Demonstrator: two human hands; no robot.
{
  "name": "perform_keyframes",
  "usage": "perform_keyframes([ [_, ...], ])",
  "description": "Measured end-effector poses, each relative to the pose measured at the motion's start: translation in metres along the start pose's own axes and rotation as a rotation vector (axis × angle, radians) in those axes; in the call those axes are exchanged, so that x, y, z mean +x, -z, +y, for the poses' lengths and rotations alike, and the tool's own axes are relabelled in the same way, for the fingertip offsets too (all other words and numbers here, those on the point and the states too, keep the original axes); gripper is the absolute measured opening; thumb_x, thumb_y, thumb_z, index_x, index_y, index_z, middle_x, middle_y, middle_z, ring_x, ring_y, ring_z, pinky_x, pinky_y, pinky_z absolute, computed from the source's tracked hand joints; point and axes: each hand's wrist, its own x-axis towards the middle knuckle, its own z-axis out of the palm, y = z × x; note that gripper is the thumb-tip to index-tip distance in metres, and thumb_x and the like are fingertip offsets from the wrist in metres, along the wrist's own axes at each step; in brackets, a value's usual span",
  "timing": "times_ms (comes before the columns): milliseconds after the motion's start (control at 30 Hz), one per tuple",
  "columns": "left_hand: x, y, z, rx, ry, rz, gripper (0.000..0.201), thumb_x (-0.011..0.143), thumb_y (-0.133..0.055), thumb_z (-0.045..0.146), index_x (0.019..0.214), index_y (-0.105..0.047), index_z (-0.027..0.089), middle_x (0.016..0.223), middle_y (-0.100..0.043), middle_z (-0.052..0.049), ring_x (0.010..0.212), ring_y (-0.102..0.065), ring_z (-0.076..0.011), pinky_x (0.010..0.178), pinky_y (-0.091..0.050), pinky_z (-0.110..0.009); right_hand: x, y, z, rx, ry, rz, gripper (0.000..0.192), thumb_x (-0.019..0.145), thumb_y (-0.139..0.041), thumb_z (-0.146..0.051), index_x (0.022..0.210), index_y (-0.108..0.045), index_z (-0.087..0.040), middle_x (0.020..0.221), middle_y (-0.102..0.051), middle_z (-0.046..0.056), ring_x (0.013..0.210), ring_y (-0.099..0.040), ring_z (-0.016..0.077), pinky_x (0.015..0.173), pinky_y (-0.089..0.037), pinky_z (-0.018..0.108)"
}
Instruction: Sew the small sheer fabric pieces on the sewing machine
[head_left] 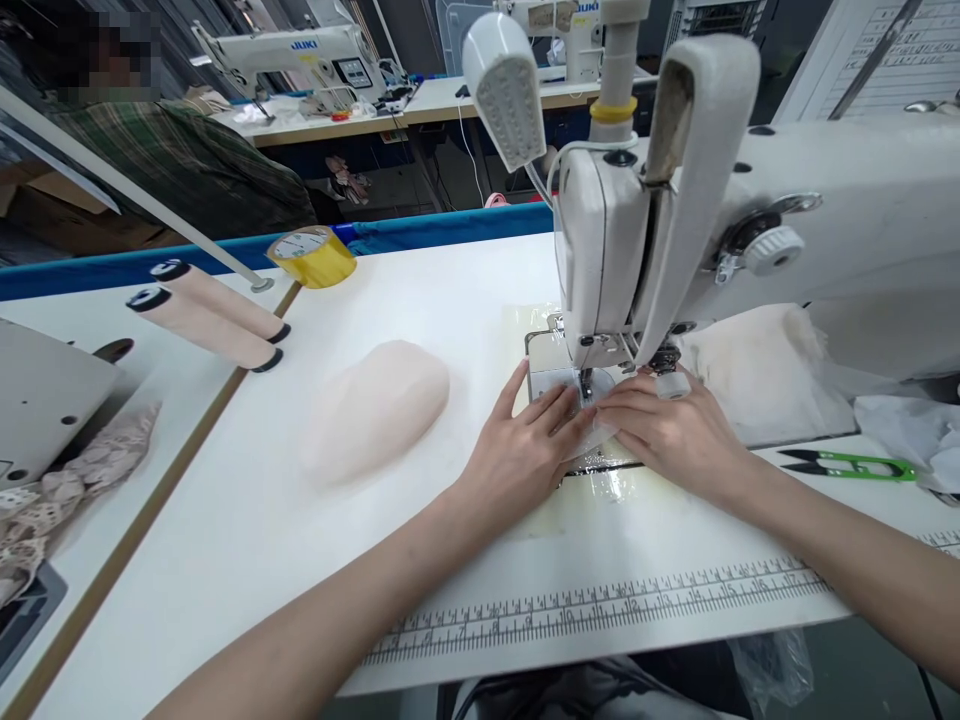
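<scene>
Left hand point(525, 450) flat beside needle; far sewing machine point(300, 60) reads "JUKI"

small fabric piece point(592, 425): pale, whitish, thin, lying flat on the metal needle plate point(544, 365) of the white sewing machine point(600, 260), right of centre on the desk point(420, 290), directly under the presser foot point(586, 380). mostly covered by both hands; only a small strip shows between them. left hand point(525, 450): palm down, fingers point(555, 405) spread flat on the piece from the left. right hand point(675, 430): palm down, pressing it from the right, fingertips touching the left hand's beside the foot.
</scene>
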Motion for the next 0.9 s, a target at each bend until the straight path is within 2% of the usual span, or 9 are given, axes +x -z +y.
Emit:
perform_keyframes([
  [133, 0.002, 0.000, 0.000, 0.001, 0.029, 0.030, 0.035, 0.092, -0.045, 0.019, 0.126, -0.055, 0.016, 0.123, -0.063, -0.011, 0.118, -0.057, -0.0243, 0.113, -0.024, -0.059, 0.001, -0.004, 0.002, -0.052, -0.010, 0.015, 0.021, 0.087, -0.052, -0.010, 0.086, -0.071, -0.020, 0.089, -0.075, -0.002, 0.075, -0.066, 0.0150, 0.087, -0.039, 0.035],
  [267, -0.004, 0.005, 0.012, -0.021, 0.031, 0.087, 0.030, 0.093, -0.046, 0.016, 0.119, -0.059, 0.015, 0.122, -0.064, -0.010, 0.115, -0.059, -0.0219, 0.112, -0.031, -0.054, -0.003, -0.002, -0.002, -0.073, 0.076, 0.031, 0.021, 0.087, -0.053, -0.008, 0.082, -0.070, -0.019, 0.090, -0.074, -0.002, 0.076, -0.065, 0.0146, 0.088, -0.041, 0.036],
  [400, -0.011, 0.009, 0.020, -0.045, 0.029, 0.096, 0.029, 0.092, -0.046, 0.012, 0.117, -0.061, 0.011, 0.119, -0.066, -0.011, 0.112, -0.061, -0.0218, 0.109, -0.037, -0.051, -0.009, 0.001, -0.004, -0.063, 0.110, 0.007, 0.021, 0.086, -0.052, -0.005, 0.085, -0.069, -0.018, 0.094, -0.074, -0.001, 0.077, -0.064, 0.0141, 0.089, -0.042, 0.037],
  [900, -0.008, 0.005, 0.016, -0.040, 0.037, 0.105, 0.029, 0.092, -0.045, 0.014, 0.116, -0.062, 0.011, 0.116, -0.067, -0.011, 0.111, -0.062, -0.0215, 0.112, -0.033, -0.053, -0.007, -0.001, -0.001, -0.068, 0.114, 0.008, 0.025, 0.087, -0.050, -0.003, 0.084, -0.069, -0.018, 0.094, -0.074, 0.001, 0.079, -0.065, 0.0156, 0.093, -0.044, 0.038],
])
